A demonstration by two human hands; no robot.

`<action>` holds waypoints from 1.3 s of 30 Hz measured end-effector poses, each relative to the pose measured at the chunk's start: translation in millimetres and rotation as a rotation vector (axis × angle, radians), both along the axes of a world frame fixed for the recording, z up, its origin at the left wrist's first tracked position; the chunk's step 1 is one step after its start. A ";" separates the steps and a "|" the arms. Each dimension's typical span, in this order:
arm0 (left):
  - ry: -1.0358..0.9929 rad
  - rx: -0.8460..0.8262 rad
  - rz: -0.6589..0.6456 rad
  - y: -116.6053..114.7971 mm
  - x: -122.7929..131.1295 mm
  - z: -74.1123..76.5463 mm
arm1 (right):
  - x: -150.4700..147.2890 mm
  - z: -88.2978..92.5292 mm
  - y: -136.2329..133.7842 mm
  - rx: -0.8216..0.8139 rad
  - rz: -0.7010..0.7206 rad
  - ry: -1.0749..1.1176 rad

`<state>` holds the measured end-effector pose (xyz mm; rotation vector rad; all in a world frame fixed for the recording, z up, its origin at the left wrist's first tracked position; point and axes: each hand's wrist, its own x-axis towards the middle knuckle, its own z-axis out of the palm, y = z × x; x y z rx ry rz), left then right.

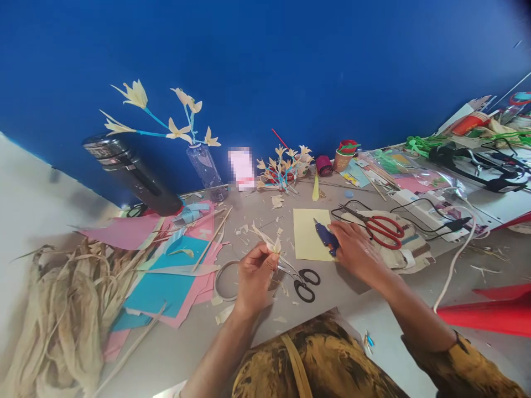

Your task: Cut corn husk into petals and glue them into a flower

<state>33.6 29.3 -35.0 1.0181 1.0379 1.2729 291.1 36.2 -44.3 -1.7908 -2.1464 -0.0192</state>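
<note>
Left hand [258, 271] pinches a pale flower [274, 246], base hidden; right hand [354, 249] covers the rear of a blue glue gun [326, 237] over the right edge of yellow paper [305, 235], finger closure impossible to tell.

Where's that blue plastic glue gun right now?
In the head view, right of centre: the blue plastic glue gun is in the right hand, over the right side of the pale yellow paper sheet, left of the red-handled scissors.

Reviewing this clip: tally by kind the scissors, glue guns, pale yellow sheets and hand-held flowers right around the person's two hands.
Scissors: 2 (red-handled scissors, black-handled scissors)
Glue guns: 1 (blue glue gun, at the right hand)
Pale yellow sheets: 1 (yellow sheet)
Hand-held flowers: 1 (pale flower, left hand)
Total: 5
</note>
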 end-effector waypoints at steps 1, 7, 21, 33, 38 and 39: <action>-0.052 -0.025 -0.017 0.6 1.2 -0.7 | 6.9 -2.6 1.3 -0.026 0.001 -0.064; -0.171 -0.114 -0.032 1.0 6.1 1.1 | 22.9 -4.6 11.5 -0.118 0.040 -0.240; -0.162 -0.102 -0.054 0.1 11.4 5.3 | 45.7 -14.0 12.3 0.071 0.070 0.120; -0.205 -0.387 -0.170 33.6 48.7 -17.1 | 42.5 -13.9 16.4 -0.128 0.181 0.063; -0.141 -0.374 -0.185 37.3 49.6 -23.7 | 47.8 -9.3 18.5 -0.184 0.220 0.395; -0.121 -0.361 -0.186 36.7 49.5 -23.9 | 48.8 -9.0 19.8 -0.202 0.212 0.461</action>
